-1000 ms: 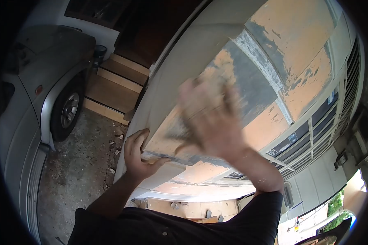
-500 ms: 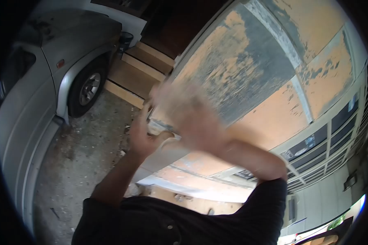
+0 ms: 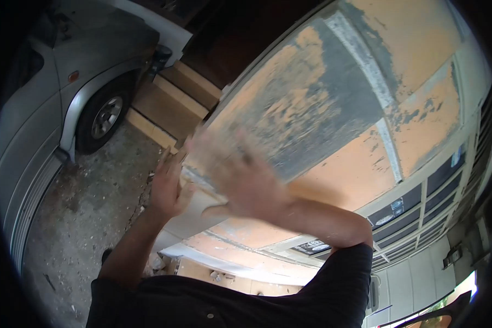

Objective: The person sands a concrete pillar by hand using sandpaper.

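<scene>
Panel [image 3: 311, 104], patchy with orange and dark grey, spreads from beneath the right hand [image 3: 246, 177] up and to the right across the head view. That hand lies over the panel's lower left part, in front of the surface as seen from the head, with the forearm reaching in from the right. It is badly blurred; the fingers appear stretched out and spread rather than clenched, with the thumb set apart and pointing left. Whether the palm presses on the panel, or has something under it, cannot be told.

The left hand [image 3: 169, 186] is just beside the right one, at the panel's lower left corner. Its fingers point upward along the edge, and its thumb stands apart on the side toward the panel. The corner lies next to this thumb, but whether the hand grasps the edge or merely rests against it cannot be made out.

Well beyond both hands, a whitish strip [image 3: 366, 61] runs down the panel, with more orange and grey patches to its right. Below those patches are barred windows [image 3: 413, 205]. On the far left stands a silver-grey vehicle [image 3: 35, 128] with its wheel [image 3: 105, 118] near tiled steps [image 3: 167, 106]. Bits of debris dot the concrete floor [image 3: 82, 218] below. Dark clothing [image 3: 229, 306] fills the bottom.
</scene>
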Demonstrator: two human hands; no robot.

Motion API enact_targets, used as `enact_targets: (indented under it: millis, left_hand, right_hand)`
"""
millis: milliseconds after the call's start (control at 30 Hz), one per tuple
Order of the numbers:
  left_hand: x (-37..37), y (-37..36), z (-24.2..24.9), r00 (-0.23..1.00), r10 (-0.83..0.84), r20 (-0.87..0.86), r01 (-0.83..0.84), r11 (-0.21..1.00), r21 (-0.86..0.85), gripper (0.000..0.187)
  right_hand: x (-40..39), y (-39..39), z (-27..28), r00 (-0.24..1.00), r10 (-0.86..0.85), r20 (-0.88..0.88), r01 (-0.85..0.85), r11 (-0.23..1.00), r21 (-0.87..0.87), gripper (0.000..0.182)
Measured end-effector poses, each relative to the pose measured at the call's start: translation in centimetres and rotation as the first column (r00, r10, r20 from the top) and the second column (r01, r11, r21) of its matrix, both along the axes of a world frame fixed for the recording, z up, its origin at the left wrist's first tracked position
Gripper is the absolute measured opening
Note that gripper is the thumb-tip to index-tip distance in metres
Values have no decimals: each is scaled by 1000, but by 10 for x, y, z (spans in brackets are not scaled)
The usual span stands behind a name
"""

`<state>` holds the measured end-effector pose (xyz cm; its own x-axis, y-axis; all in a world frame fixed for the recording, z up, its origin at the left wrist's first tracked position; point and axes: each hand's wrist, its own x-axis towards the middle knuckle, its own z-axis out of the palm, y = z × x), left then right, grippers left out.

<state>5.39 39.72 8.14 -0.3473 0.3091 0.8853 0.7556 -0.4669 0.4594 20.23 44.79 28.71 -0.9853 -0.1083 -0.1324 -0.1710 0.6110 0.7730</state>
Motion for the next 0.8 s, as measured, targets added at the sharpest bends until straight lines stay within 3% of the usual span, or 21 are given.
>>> enact_targets:
  millis: [100,167,200,233,300,333,400,433,500,600,633,667,733,800]
  left_hand:
    - [-5,3,-1,1000,17,-11,-18,997,-74,73]
    - [0,-5,2,997,-8,73,16,995,-100,75]
    - [4,-9,1,996,6,91,7,990,-143,75]
    - [3,-9,3,992,-35,119,48,994,-101,79]
    - [1,-9,2,984,-64,167,78,993,-83,84]
    - [1,-8,2,990,-63,123,69,997,-44,88]
    - [3,-6,-1,994,-73,83,73,997,-8,92]
    - [4,-5,-2,995,-31,90,33,999,-20,94]
    - [6,-2,2,997,2,77,1,999,-32,96]
    - [10,-1,5,975,-61,216,54,998,38,88]
    - [11,-1,6,950,-164,266,156,986,51,83]
    - [10,0,7,913,-264,311,254,964,71,78]
    - [13,1,2,905,-261,335,249,965,81,72]
    - [14,1,0,898,-272,346,258,962,87,66]
  right_hand:
    - [1,-2,10,992,74,-104,-79,996,-51,94]
    - [-6,2,55,912,-33,-410,142,960,239,95]
    - [-10,14,83,919,-40,-392,127,971,200,95]
    - [-16,33,111,832,223,-508,-18,926,377,95]
    - [-24,27,102,747,323,-581,-125,927,355,96]
    - [-21,8,80,812,170,-559,-108,984,141,96]
    - [-14,-8,26,972,-39,-230,28,998,-52,92]
    - [-9,-2,12,972,-49,-229,36,998,-60,92]
    - [-5,5,-1,972,137,-191,-95,972,215,87]
    - [-4,5,65,838,69,-541,136,934,329,84]
    - [-4,5,82,765,78,-639,219,902,372,86]
    - [-4,7,82,765,76,-640,221,902,371,86]
    - [-8,12,78,772,114,-625,56,968,246,90]
    - [-9,-2,28,955,-27,-295,77,984,158,100]
